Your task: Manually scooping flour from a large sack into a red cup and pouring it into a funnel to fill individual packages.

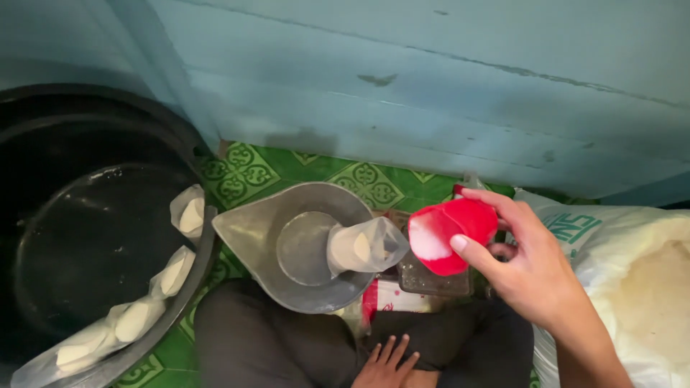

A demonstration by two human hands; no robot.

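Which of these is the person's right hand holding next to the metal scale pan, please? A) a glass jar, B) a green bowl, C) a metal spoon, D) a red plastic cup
D: the right hand grips a red plastic cup tipped on its side, its mouth facing the clear plastic bag that lies on the metal scale pan.

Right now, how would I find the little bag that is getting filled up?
Find the grey metal scale pan on the green patterned floor mat, in front of the blue wall. The small clear plastic bag of white powder lies in the pan, mouth toward the red plastic scoop in the right hand. The other filled bags sit in the big black tub; this one lies alone.
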